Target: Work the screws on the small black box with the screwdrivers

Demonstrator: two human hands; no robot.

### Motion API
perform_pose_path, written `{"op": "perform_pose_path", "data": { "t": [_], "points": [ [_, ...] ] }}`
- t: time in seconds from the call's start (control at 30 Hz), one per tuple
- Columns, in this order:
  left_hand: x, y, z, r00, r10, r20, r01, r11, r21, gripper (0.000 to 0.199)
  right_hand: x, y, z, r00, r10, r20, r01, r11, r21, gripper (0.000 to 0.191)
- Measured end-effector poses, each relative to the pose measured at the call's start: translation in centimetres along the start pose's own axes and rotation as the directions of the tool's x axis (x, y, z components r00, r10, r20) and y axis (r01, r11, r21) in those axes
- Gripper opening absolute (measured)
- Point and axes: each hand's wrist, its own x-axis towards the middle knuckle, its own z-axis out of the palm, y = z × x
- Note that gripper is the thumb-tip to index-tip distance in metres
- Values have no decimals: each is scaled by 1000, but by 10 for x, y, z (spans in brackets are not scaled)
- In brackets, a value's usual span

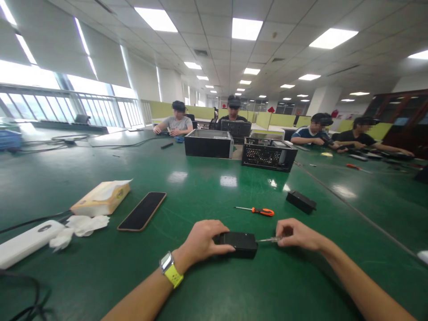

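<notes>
My left hand [207,240], with a watch on a yellow-green strap [172,269] at its wrist, is closed round the left end of a black rectangular box [242,244] on the green table. Between the fingers and thumb of my right hand [296,234] is a small screwdriver [269,240] with a clear handle. Its thin shaft points left, and the tip is at the box's right end; whether it touches a screw I cannot tell. Behind the box lies an orange-and-black screwdriver [259,211]. A second black box [301,202] rests farther back on the right.
To the left lie a phone [143,211], a tissue pack [102,198], crumpled tissues [80,227] and a long white device [30,243]. Two computer cases [209,145] [269,154] stand across the table [187,191]. Several people sit at its far side. Cables run along the left.
</notes>
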Motion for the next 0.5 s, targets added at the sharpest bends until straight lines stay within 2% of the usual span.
{"op": "perform_pose_path", "data": {
  "t": [0.1, 0.27, 0.5],
  "points": [
    [0, 1, 0, 1000, 2, 2, -2, 1000, -7, 45, -7, 5, 8, 999, -14, -44, 16, 999, 43, 33],
    [-2, 0, 1, 1000, 17, 8, -17, 1000, 13, 45, -20, -1, 9, 993, -43, -113, 51, 996, 74, 33],
    [-2, -2, 2, 999, 52, 1, -52, 998, 42, 48, -37, -10, 17, 1000, 6, -1, -6, 996, 91, 39]
  ]
}}
